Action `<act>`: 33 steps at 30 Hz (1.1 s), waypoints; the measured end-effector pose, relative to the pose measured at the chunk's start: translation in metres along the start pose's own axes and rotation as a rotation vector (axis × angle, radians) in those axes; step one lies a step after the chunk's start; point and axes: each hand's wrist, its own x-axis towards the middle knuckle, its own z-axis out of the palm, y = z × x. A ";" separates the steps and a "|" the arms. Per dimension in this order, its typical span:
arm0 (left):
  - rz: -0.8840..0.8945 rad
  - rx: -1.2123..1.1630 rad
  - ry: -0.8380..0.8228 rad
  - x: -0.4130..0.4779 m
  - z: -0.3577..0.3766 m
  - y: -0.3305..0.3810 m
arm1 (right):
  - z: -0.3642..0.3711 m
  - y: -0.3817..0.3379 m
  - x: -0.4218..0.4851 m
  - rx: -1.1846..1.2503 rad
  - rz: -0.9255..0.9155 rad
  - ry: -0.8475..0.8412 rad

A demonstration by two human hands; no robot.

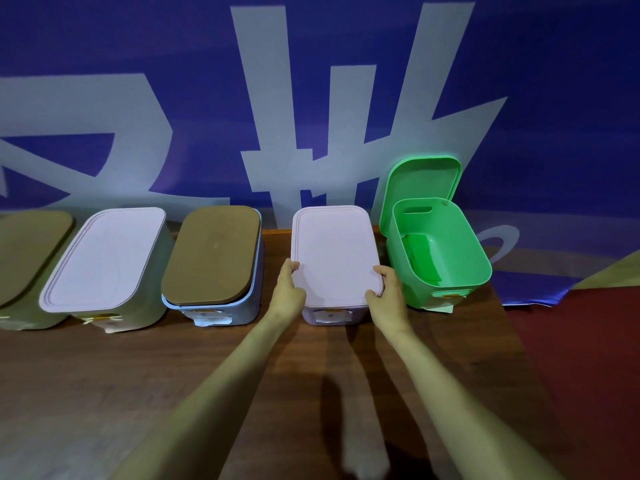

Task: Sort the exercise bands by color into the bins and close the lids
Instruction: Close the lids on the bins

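Left hand (289, 287), right hand (385, 291): fingers (292, 265) curled on pink lid (334, 251) just left of open green bin (450, 268); uneven push may leave far edge unseated

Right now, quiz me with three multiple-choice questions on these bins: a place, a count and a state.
1. Where is the lid of the green bin?
A) shut on it
B) propped upright behind it
C) flat on the table

2. How many brown lids show?
A) one
B) two
C) three

3. What are the left hand and right hand doing?
A) holding the pink lid
B) hanging idle
C) lifting a band

Answers: B, it leans behind the open bin; B, the far-left brown lid and the middle brown lid; A, each grip is at a near corner.
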 end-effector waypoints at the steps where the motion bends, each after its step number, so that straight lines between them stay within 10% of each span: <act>1: -0.006 -0.014 0.012 0.000 0.000 -0.001 | -0.001 0.000 0.000 -0.005 -0.001 -0.008; 14: 0.005 -0.115 0.014 -0.003 -0.002 -0.009 | -0.005 0.001 0.003 0.030 0.012 -0.081; 33: 0.257 0.603 0.133 -0.005 0.022 0.000 | -0.002 0.002 0.013 0.113 0.070 -0.124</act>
